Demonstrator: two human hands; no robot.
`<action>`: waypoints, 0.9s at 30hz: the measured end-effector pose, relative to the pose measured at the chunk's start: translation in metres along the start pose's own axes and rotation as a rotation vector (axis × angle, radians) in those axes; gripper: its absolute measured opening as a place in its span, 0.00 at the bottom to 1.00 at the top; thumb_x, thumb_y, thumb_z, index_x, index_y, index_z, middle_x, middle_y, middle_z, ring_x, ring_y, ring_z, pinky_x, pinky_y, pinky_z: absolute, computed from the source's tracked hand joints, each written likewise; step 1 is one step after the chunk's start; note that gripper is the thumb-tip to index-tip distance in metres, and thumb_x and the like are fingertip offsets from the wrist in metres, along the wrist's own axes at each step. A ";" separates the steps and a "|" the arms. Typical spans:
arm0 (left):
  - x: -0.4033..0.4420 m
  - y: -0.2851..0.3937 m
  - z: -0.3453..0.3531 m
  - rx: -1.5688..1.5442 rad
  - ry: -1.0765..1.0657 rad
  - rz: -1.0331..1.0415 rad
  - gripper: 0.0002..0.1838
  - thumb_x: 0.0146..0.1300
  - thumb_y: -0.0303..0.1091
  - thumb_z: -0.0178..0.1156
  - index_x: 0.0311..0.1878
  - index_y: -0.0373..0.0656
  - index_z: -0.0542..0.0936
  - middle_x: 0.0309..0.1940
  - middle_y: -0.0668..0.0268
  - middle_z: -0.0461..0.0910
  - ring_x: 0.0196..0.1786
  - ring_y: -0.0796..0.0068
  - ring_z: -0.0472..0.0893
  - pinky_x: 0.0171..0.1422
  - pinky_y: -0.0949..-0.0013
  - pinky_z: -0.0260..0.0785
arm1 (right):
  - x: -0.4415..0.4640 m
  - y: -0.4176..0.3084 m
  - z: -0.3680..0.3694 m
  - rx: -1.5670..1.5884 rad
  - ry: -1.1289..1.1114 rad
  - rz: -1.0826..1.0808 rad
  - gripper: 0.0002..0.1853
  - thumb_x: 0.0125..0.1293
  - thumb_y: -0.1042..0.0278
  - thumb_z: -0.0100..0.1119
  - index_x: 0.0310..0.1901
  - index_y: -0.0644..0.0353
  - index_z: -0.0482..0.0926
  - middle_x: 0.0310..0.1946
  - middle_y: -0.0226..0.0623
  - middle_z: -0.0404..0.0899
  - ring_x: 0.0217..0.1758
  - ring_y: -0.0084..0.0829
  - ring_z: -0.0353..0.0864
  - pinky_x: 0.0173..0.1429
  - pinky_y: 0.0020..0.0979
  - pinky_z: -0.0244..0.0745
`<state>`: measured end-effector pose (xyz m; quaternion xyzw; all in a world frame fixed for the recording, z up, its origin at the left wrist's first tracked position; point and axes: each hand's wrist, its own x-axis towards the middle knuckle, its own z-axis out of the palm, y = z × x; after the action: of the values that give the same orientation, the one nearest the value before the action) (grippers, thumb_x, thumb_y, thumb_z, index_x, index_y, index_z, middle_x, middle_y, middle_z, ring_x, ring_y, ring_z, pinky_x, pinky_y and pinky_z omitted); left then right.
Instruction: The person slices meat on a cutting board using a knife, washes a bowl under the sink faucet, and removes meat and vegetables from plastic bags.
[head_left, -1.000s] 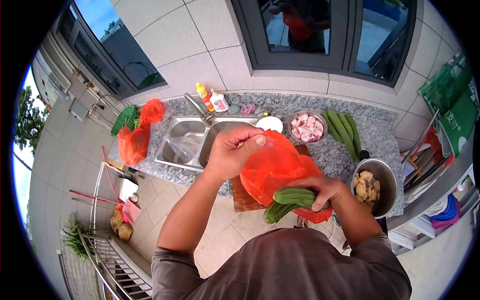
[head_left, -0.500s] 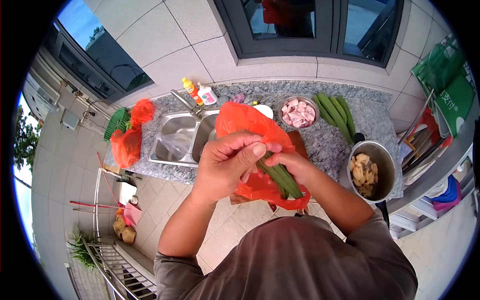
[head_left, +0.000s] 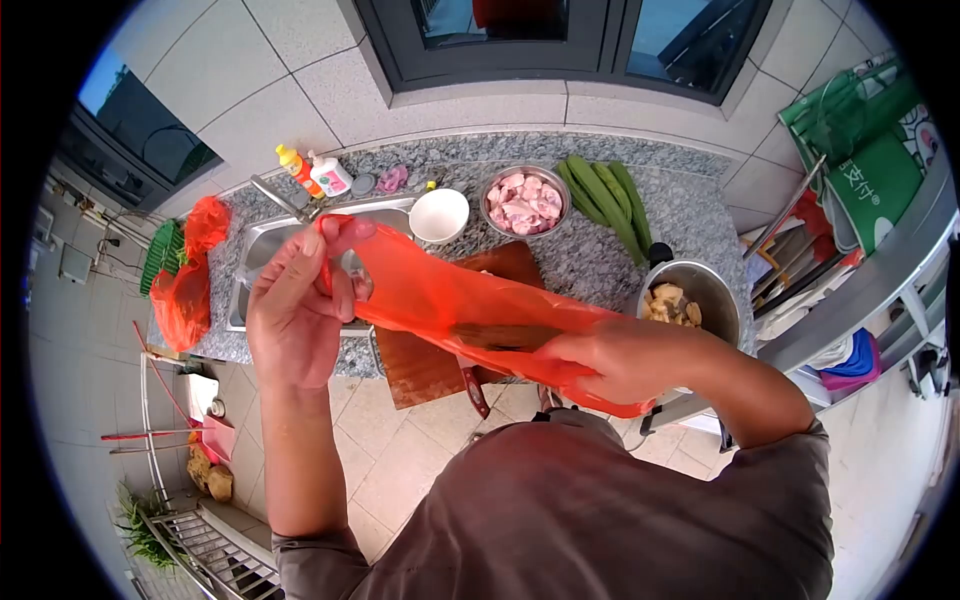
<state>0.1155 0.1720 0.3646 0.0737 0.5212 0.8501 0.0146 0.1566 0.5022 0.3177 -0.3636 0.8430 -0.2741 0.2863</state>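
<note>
A red plastic bag [head_left: 430, 280] is stretched sideways in front of me above the counter. My left hand [head_left: 300, 300] pinches one end of it, raised near the sink. Toward the bag's other end, my right hand [head_left: 620, 355] is closed on the plastic, its fingertips partly covered. A long, dark greenish-brown shape [head_left: 500, 337] shows through the bag beside the right fingers; its kind is unclear. Below lies a wooden cutting board [head_left: 415, 370], with a knife handle [head_left: 475, 392] at its front edge. The bag hides part of the board.
A white bowl [head_left: 438, 217], a metal bowl of raw meat chunks [head_left: 522, 203] and long green ridged vegetables [head_left: 608, 200] stand along the back. At right is a pot [head_left: 715, 295] holding yellowish pieces. The sink [head_left: 262, 245], bottles [head_left: 330, 175] and another red bag [head_left: 182, 300] are left.
My hands, close together before, have moved apart, my left hand going left, stretching the bag between them. Green stalks seen in the bag's mouth no longer show plainly. The view has shifted right.
</note>
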 end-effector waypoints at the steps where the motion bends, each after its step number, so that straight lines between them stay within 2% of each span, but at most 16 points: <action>1: -0.008 0.003 0.011 -0.024 -0.021 0.029 0.14 0.80 0.33 0.53 0.55 0.34 0.83 0.55 0.43 0.85 0.21 0.77 0.75 0.38 0.68 0.76 | -0.011 -0.005 -0.013 0.133 0.003 -0.201 0.27 0.73 0.63 0.63 0.69 0.66 0.73 0.49 0.49 0.87 0.52 0.45 0.88 0.56 0.41 0.82; 3: -0.026 0.007 0.025 0.084 -0.082 0.079 0.16 0.79 0.33 0.54 0.59 0.31 0.80 0.59 0.36 0.81 0.21 0.72 0.80 0.40 0.64 0.80 | -0.028 -0.005 -0.035 0.564 0.048 -0.430 0.27 0.71 0.71 0.67 0.69 0.68 0.74 0.50 0.48 0.88 0.52 0.37 0.90 0.55 0.35 0.83; 5: -0.040 0.009 0.047 0.182 -0.178 0.109 0.20 0.77 0.37 0.58 0.60 0.29 0.79 0.59 0.31 0.79 0.21 0.68 0.83 0.41 0.62 0.83 | -0.046 0.018 -0.066 0.589 0.372 -0.448 0.22 0.71 0.74 0.68 0.66 0.60 0.79 0.44 0.41 0.89 0.47 0.28 0.90 0.53 0.29 0.84; 6: -0.048 0.009 0.056 0.208 -0.181 0.071 0.24 0.74 0.40 0.63 0.60 0.27 0.78 0.58 0.30 0.79 0.21 0.67 0.84 0.39 0.62 0.83 | -0.047 0.038 -0.074 0.688 0.575 -0.243 0.20 0.73 0.75 0.63 0.65 0.67 0.79 0.43 0.43 0.89 0.46 0.30 0.90 0.50 0.30 0.83; 7: -0.053 0.009 0.065 0.255 -0.214 0.073 0.26 0.72 0.42 0.66 0.60 0.26 0.78 0.56 0.32 0.80 0.21 0.66 0.84 0.38 0.62 0.83 | -0.033 0.075 -0.085 0.701 0.764 0.027 0.21 0.74 0.70 0.64 0.65 0.64 0.78 0.42 0.39 0.88 0.46 0.26 0.88 0.49 0.27 0.80; 9: -0.052 0.008 0.062 0.357 -0.457 0.139 0.25 0.73 0.41 0.65 0.61 0.28 0.78 0.56 0.32 0.80 0.20 0.69 0.83 0.37 0.65 0.82 | -0.001 0.193 -0.096 0.076 1.012 0.452 0.29 0.69 0.56 0.70 0.66 0.61 0.77 0.44 0.41 0.88 0.46 0.37 0.88 0.52 0.37 0.82; 11: -0.070 0.006 0.092 0.523 -0.082 0.190 0.18 0.70 0.40 0.64 0.42 0.29 0.80 0.38 0.30 0.84 0.12 0.64 0.78 0.22 0.65 0.76 | 0.030 0.321 -0.089 -0.103 0.852 0.779 0.44 0.59 0.41 0.75 0.68 0.66 0.74 0.55 0.50 0.85 0.58 0.50 0.84 0.59 0.45 0.81; 12: -0.072 0.010 0.089 0.603 -0.127 0.172 0.18 0.70 0.41 0.64 0.37 0.29 0.79 0.36 0.32 0.84 0.13 0.64 0.79 0.22 0.68 0.74 | 0.047 0.377 -0.078 -0.172 0.782 0.832 0.49 0.57 0.37 0.75 0.71 0.66 0.71 0.62 0.53 0.82 0.64 0.53 0.82 0.62 0.47 0.81; 14: -0.062 0.019 0.087 0.774 -0.203 0.299 0.21 0.70 0.43 0.67 0.38 0.28 0.79 0.37 0.35 0.83 0.14 0.70 0.79 0.26 0.74 0.75 | 0.073 0.413 -0.074 -0.091 0.656 1.002 0.56 0.55 0.36 0.76 0.76 0.66 0.63 0.69 0.54 0.74 0.69 0.54 0.77 0.65 0.49 0.80; 15: -0.071 0.017 0.092 0.707 -0.066 0.265 0.22 0.70 0.43 0.68 0.38 0.28 0.79 0.38 0.36 0.83 0.15 0.72 0.79 0.28 0.75 0.76 | 0.088 0.427 -0.071 -0.051 0.584 1.080 0.59 0.54 0.35 0.76 0.79 0.65 0.59 0.73 0.54 0.71 0.72 0.54 0.74 0.67 0.49 0.80; 16: -0.080 0.023 0.078 0.703 -0.045 0.258 0.23 0.70 0.44 0.68 0.47 0.27 0.80 0.44 0.37 0.81 0.17 0.75 0.80 0.28 0.75 0.76 | 0.103 0.444 -0.069 0.012 0.590 1.176 0.67 0.52 0.32 0.77 0.82 0.62 0.50 0.76 0.52 0.65 0.73 0.54 0.73 0.70 0.52 0.79; 17: -0.082 0.027 0.079 0.686 0.000 0.269 0.25 0.72 0.42 0.66 0.58 0.27 0.78 0.48 0.38 0.79 0.18 0.74 0.80 0.29 0.75 0.76 | 0.113 0.461 -0.064 0.022 0.605 1.191 0.68 0.51 0.30 0.77 0.82 0.62 0.50 0.76 0.53 0.66 0.72 0.54 0.74 0.70 0.53 0.79; 19: -0.085 0.041 0.073 0.669 0.024 0.232 0.26 0.74 0.41 0.64 0.64 0.28 0.76 0.51 0.38 0.77 0.17 0.74 0.80 0.30 0.74 0.76 | 0.122 0.480 -0.058 0.038 0.632 1.225 0.70 0.48 0.28 0.78 0.82 0.63 0.51 0.75 0.55 0.66 0.72 0.55 0.74 0.70 0.55 0.79; 23: -0.089 0.048 0.057 0.695 0.089 0.302 0.21 0.77 0.38 0.59 0.63 0.29 0.77 0.53 0.42 0.78 0.19 0.75 0.79 0.36 0.73 0.75 | 0.099 0.540 -0.070 0.341 0.417 1.038 0.71 0.45 0.26 0.79 0.80 0.68 0.55 0.76 0.62 0.62 0.74 0.54 0.72 0.70 0.54 0.79; 24: -0.089 0.048 0.056 0.663 0.122 0.290 0.21 0.78 0.38 0.58 0.62 0.29 0.77 0.54 0.42 0.79 0.19 0.75 0.79 0.38 0.73 0.75 | 0.097 0.525 -0.064 0.258 0.596 1.063 0.73 0.41 0.25 0.80 0.77 0.75 0.58 0.71 0.64 0.69 0.69 0.55 0.77 0.66 0.54 0.80; 27: -0.091 0.049 0.038 0.708 0.176 0.247 0.20 0.79 0.39 0.57 0.59 0.28 0.77 0.55 0.39 0.79 0.18 0.76 0.77 0.36 0.73 0.74 | 0.096 0.532 -0.063 0.298 0.610 1.130 0.75 0.39 0.29 0.83 0.77 0.79 0.55 0.69 0.65 0.72 0.68 0.58 0.78 0.66 0.54 0.79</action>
<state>0.2138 0.1739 0.4148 0.0634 0.7691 0.6158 -0.1590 -0.1841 0.7555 -0.0231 0.2726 0.9005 -0.2860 0.1815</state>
